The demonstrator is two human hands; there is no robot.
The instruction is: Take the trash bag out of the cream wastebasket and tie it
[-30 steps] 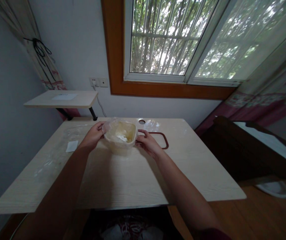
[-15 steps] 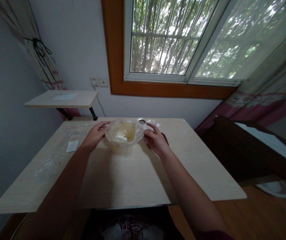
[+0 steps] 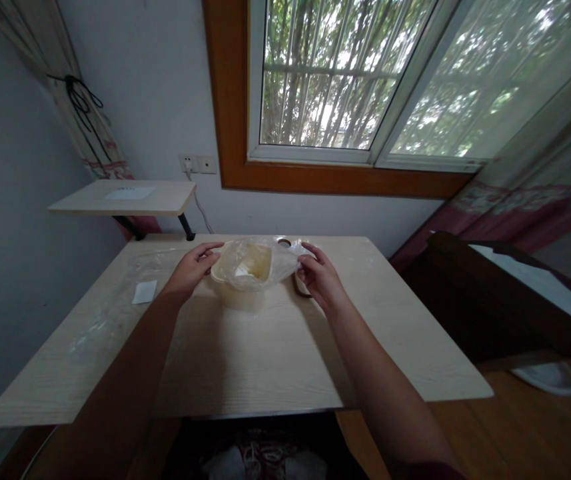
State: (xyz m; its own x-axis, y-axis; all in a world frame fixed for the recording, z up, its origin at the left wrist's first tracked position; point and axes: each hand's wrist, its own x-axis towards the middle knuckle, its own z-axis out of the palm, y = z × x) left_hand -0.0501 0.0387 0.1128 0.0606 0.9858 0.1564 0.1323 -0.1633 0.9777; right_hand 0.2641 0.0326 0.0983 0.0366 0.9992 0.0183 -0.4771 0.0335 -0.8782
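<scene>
A pale yellow, see-through plastic tub [image 3: 240, 300] stands on the desk in front of me, with a thin clear plastic bag [image 3: 280, 263] over its top. My left hand [image 3: 192, 270] is at the tub's left rim, thumb and fingers closed on the edge there. A fold of the bag is pinched between the thumb and fingers of my right hand [image 3: 321, 277], drawn out to the right of the tub. Something white shows inside, blurred by the plastic. Beside my right hand lies a dark brown ring [image 3: 301, 288], partly hidden by the fingers.
On the left of the wooden desk [image 3: 265, 373] lies a flat clear plastic sheet [image 3: 100, 333] with a small white paper [image 3: 144, 292]. A raised shelf [image 3: 165, 197] stands at the back left. Behind the tub is a round desk hole [image 3: 284, 243].
My right hand has moved a little to the right, stretching the bag with it. More of the tub's left rim and the brown ring now show. My left hand has barely moved.
</scene>
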